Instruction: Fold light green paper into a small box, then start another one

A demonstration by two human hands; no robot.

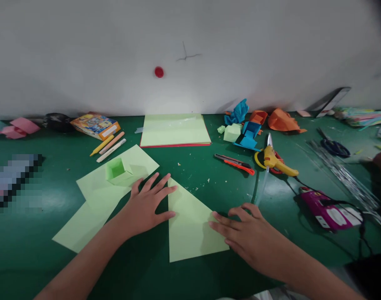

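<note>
A light green sheet of paper (190, 233) with a slanted upper edge lies on the green table in front of me. My left hand (149, 204) is spread beside its upper left corner, fingertips at the edge, holding nothing. On the sheet's right side rests my right hand (246, 233), its fingers spread and the fingertips on the paper near the slanted edge. Left of my left hand, more light green sheets (84, 225) overlap, and a small open folded paper box (118, 171) stands on one of them.
A stack of green paper (174, 131) lies against the wall. Cutter (235, 162), yellow glue gun (276, 160), purple box (329, 210) with a cord and crumpled coloured paper (237, 112) are at right. Markers (107, 146), a colourful box (95, 125) and a phone (12, 179) are at left.
</note>
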